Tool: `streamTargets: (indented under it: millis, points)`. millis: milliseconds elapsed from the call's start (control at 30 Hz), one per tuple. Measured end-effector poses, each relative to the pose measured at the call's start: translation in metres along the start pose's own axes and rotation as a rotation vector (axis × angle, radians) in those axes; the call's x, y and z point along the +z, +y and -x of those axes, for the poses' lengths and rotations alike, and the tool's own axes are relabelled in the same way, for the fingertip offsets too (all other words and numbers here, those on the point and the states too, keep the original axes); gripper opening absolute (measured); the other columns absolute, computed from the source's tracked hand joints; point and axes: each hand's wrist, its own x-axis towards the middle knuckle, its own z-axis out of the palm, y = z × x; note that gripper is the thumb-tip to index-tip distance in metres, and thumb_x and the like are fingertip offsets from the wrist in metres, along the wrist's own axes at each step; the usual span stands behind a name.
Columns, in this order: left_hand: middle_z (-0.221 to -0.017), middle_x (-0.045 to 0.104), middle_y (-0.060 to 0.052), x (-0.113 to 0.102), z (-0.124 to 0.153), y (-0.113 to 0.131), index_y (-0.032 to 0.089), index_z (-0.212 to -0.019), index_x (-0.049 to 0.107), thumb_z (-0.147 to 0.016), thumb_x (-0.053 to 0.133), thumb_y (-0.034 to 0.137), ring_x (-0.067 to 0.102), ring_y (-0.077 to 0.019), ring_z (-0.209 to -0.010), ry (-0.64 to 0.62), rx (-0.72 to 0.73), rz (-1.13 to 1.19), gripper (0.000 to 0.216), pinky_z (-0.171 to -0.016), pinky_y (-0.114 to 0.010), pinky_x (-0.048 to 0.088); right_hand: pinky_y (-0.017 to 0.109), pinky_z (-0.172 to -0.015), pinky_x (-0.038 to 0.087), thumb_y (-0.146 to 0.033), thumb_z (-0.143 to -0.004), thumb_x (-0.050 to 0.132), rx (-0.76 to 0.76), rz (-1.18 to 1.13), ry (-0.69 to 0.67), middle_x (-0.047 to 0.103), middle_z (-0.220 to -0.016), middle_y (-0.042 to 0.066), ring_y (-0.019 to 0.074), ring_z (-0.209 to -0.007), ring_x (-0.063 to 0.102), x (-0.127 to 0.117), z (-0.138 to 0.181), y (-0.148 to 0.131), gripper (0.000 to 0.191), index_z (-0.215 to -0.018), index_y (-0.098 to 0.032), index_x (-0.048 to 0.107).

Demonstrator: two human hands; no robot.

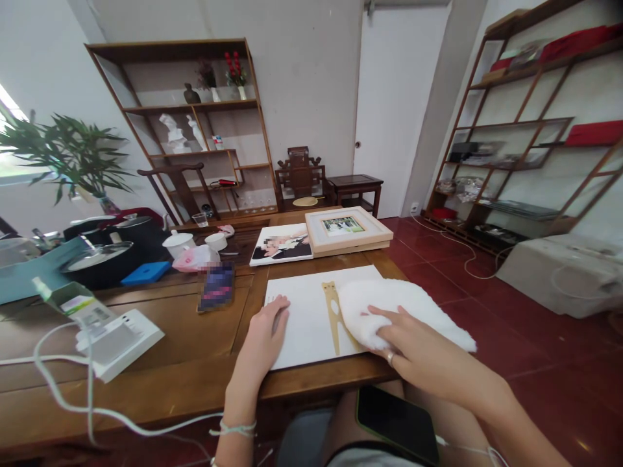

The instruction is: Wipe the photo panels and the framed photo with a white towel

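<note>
A white panel [302, 324] lies flat on the wooden table with a gold, long-legged figure [333, 318] on its face. My left hand [270, 331] rests on the panel's left side, its fingers stretched out and holding nothing. A fluffy white cloth [413, 305] covers the panel's right part and hangs past its edge. Bunched fabric is gripped in my right hand [403, 334], which presses on the cloth near the front edge. What lies beneath the cloth is hidden.
Behind the panel are a framed picture [348, 228] and a photo print [280, 245]. At left are an opened white box [124, 344], a white cable [53, 383], a blue block [145, 273], a pan [97, 263] and cups. A phone [396, 425] lies on my lap.
</note>
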Motion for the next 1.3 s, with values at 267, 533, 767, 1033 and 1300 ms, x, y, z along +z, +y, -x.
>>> streamTargets:
  millis: [267, 533, 767, 1033, 1300]
  points:
    - [-0.114, 0.066, -0.013, 0.000, 0.000, 0.000, 0.016, -0.100, 0.062, -0.085, 0.043, 0.026, 0.057, -0.0249, -0.114, 0.022, 0.012, 0.013, 0.026, -0.099, -0.042, 0.043, 0.047, -0.108, 0.020, -0.021, -0.082, 0.040, -0.033, -0.078, 0.112, 0.066, -0.111, 0.008, 0.0258, -0.116, 0.050, 0.000, -0.051, 0.031, 0.027, -0.090, -0.020, 0.065]
    - [-0.117, 0.064, -0.015, -0.001, -0.001, 0.000, 0.014, -0.102, 0.062, -0.086, 0.042, 0.027, 0.056, -0.0248, -0.116, 0.000, -0.001, -0.002, 0.029, -0.100, -0.043, 0.042, 0.047, -0.105, 0.021, -0.013, -0.081, 0.038, -0.026, 0.037, 0.187, 0.065, -0.110, 0.013, 0.0253, -0.129, 0.037, 0.006, -0.091, 0.038, 0.028, -0.089, -0.015, 0.065]
    - [-0.115, 0.065, -0.012, 0.000, 0.000, 0.000, 0.016, -0.101, 0.062, -0.086, 0.043, 0.026, 0.056, -0.0237, -0.115, 0.011, 0.010, 0.003, 0.026, -0.100, -0.041, 0.043, 0.049, -0.107, 0.020, -0.014, -0.079, 0.041, -0.073, 0.045, 0.041, 0.058, -0.123, 0.014, 0.0260, -0.129, 0.036, 0.003, -0.018, 0.013, 0.026, -0.089, -0.018, 0.064]
    - [-0.116, 0.065, -0.012, 0.001, 0.000, 0.000, 0.016, -0.102, 0.062, -0.087, 0.042, 0.025, 0.055, -0.0233, -0.116, 0.008, 0.008, 0.004, 0.027, -0.101, -0.042, 0.041, 0.045, -0.107, 0.026, -0.031, -0.086, 0.041, -0.019, -0.118, -0.006, 0.065, -0.110, 0.006, 0.0292, -0.123, 0.043, -0.004, 0.000, 0.026, 0.024, -0.086, -0.023, 0.064]
    - [-0.115, 0.065, -0.013, -0.001, 0.000, 0.001, 0.015, -0.103, 0.062, -0.086, 0.044, 0.024, 0.056, -0.0238, -0.115, 0.007, 0.009, 0.005, 0.026, -0.101, -0.041, 0.041, 0.051, -0.108, 0.018, -0.028, -0.088, 0.036, 0.025, -0.094, 0.206, 0.064, -0.116, 0.009, 0.0275, -0.124, 0.043, 0.014, -0.076, 0.017, 0.031, -0.096, -0.019, 0.065]
